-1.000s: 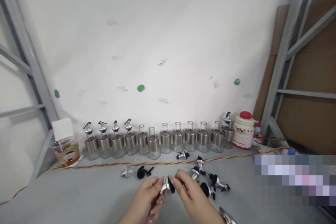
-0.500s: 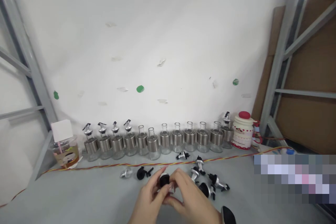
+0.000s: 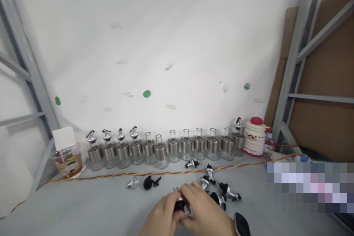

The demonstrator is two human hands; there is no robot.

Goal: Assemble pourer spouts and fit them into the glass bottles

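Both of my hands are closed round one pourer spout (image 3: 180,204), low in the middle of the head view. Its black base faces me, and a bit of silver shows above the fingers. My left hand (image 3: 162,211) grips it from the left side. My right hand (image 3: 206,208), with a dark watch on the wrist, presses its fingers on it from the right; fingertips partly hide it. Just right of the right hand lie several silver and black pourer spouts (image 3: 228,191). Left of the hands rest a black stopper part (image 3: 148,183) and a clear and silver piece (image 3: 133,182).
Along the wall stands a row of glass bottles (image 3: 160,151) with metal bands, some topped with pourers. A red and yellow twisted wire (image 3: 110,176) crosses the grey table (image 3: 83,206). A plastic cup (image 3: 69,162) stands left, a cream jar (image 3: 253,140) right.
My hands have come slightly nearer to me with the pourer spout. It has turned so that silver now shows at its top and the black base lower down.
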